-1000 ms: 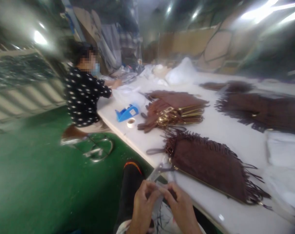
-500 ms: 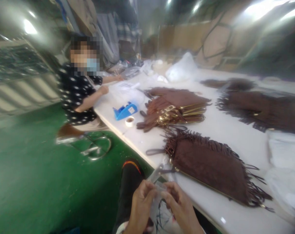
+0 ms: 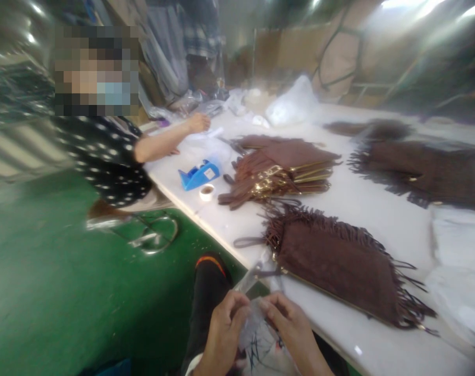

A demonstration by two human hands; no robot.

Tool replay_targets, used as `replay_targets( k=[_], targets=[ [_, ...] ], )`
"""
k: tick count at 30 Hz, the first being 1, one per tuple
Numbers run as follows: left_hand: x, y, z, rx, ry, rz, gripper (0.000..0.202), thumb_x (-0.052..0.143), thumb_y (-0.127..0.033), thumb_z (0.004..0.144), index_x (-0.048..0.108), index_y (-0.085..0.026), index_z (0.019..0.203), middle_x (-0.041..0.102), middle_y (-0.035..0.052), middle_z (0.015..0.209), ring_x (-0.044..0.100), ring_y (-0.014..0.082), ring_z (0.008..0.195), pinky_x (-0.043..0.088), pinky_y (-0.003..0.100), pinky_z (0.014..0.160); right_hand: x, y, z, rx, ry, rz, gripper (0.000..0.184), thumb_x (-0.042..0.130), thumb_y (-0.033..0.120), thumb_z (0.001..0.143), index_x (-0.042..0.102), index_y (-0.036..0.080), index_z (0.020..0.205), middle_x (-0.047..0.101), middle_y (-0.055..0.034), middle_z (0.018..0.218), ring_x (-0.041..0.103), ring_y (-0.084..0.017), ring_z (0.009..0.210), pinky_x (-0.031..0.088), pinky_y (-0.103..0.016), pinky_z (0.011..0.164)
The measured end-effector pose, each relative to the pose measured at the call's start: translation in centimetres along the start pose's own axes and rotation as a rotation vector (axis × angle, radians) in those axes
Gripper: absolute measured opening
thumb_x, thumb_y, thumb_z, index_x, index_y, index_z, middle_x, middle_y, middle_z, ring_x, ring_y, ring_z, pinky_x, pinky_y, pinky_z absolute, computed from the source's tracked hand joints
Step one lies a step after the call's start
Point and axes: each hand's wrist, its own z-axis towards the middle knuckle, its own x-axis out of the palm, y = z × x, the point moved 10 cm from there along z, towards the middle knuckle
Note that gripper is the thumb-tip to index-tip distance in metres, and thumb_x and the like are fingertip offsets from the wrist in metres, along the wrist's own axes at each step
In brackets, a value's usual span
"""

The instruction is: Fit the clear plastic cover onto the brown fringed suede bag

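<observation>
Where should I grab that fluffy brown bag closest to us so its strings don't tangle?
Take the fringed brown bag by its wrist strap, coming from its left end. The strap lies loose on the table, clear of the body, while fringe lines the far and right edges and would probably snag. The left hand and right hand pinch a clear plastic bag.

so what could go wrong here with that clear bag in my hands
The clear plastic bag, pinched between left hand and right hand beyond the table edge, could tear or slip to the floor. The fringed brown bag lies close to that edge, its strap at the rim; an arm might snag it and drag it off.
</observation>
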Motion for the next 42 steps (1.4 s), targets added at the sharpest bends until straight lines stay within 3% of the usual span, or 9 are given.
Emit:
replay_targets(
  k=[9,14,18,27,32,37,42],
  targets=[
    [0.9,0.1,-0.2,-0.009,0.041,-0.071,0.013,0.064,-0.027,0.079,0.063,-0.019,0.089,0.068,0.0020,0.083,0.060,0.0196,0.079,0.044,0.027,0.073,-0.3,0.4,-0.2,-0.022,-0.044,-0.078,0.032,0.062,0.049,0.081,0.054,0.020,0.070,0.049,0.0056,0.059,0.045,-0.012,0.057,0.034,-0.023,0.054],
    [1.8,1.3,-0.3,-0.063,0.075,-0.160,0.010,0.065,-0.023,0.078,0.062,-0.019,0.087,0.064,-0.0013,0.075,0.056,0.0149,0.069,0.041,0.023,0.063,-1.1,1.2,-0.5,-0.041,-0.102,-0.181,0.031,0.061,0.047,0.082,0.055,0.020,0.070,0.052,0.0049,0.061,0.048,-0.013,0.060,0.037,-0.024,0.057],
    [2.1,2.5,-0.4,-0.103,0.092,-0.244,0.012,0.065,-0.025,0.078,0.060,-0.018,0.087,0.063,-0.0011,0.073,0.054,0.0136,0.067,0.039,0.022,0.061,-1.5,0.7,-0.5,0.004,-0.091,-0.131,0.033,0.060,0.050,0.082,0.054,0.020,0.069,0.048,0.0060,0.057,0.044,-0.012,0.055,0.033,-0.023,0.052],
    [1.8,2.6,-0.4,-0.092,0.049,-0.068,0.013,0.056,-0.028,0.086,0.059,-0.018,0.079,0.055,-0.0036,0.065,0.046,0.0111,0.059,0.032,0.023,0.054,-2.2,0.8,-1.0,-0.012,-0.116,-0.143,0.039,0.056,0.055,0.083,0.050,0.021,0.066,0.041,0.0077,0.053,0.037,-0.011,0.051,0.029,-0.023,0.049],
    [1.7,2.1,0.0,-0.028,0.054,-0.004,0.022,0.051,-0.034,0.090,0.055,-0.018,0.076,0.056,-0.0027,0.068,0.048,0.0128,0.063,0.034,0.024,0.058,-3.1,1.1,-1.1,-0.043,-0.176,-0.263,0.038,0.056,0.054,0.084,0.050,0.021,0.066,0.045,0.0065,0.056,0.043,-0.013,0.056,0.033,-0.023,0.053],
    [2.5,1.0,0.0,0.044,0.130,-0.164,0.029,0.064,-0.038,0.083,0.059,-0.020,0.105,0.068,0.0055,0.104,0.061,0.0209,0.096,0.045,0.030,0.085,-2.4,2.5,-1.4,-0.136,-0.168,-0.410,0.032,0.057,0.049,0.085,0.052,0.022,0.068,0.054,0.0053,0.060,0.050,-0.014,0.059,0.035,-0.023,0.056],
    [2.4,1.0,0.3,-0.046,0.089,-0.176,0.024,0.068,-0.040,0.080,0.066,-0.017,0.087,0.071,0.0040,0.084,0.064,0.0203,0.081,0.048,0.028,0.075,-1.0,2.4,-1.4,-0.177,-0.149,-0.474,0.030,0.056,0.048,0.086,0.055,0.022,0.072,0.058,0.0046,0.061,0.053,-0.014,0.058,0.037,-0.024,0.056]
  ],
)
